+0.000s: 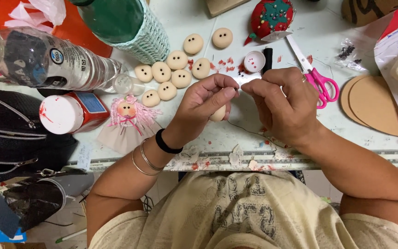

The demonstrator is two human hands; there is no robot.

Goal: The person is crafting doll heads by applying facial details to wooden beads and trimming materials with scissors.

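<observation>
Between both hands, at table edge: fingertips pinched together on something too fine to make out, probably needle or thread. Left hand [206,103] closed, beige doll head [218,114] tucked under its fingers against palm. Right hand [284,103] closed in pinch, thin dark thread [249,133] trailing beneath.

Risks, as judged:
- loose palm hold, head could drop off edge
- thread may snag or slip from pinch
- finished heads [169,76] beyond left hand, pink scissors [321,83] beside right hand, easily knocked
</observation>
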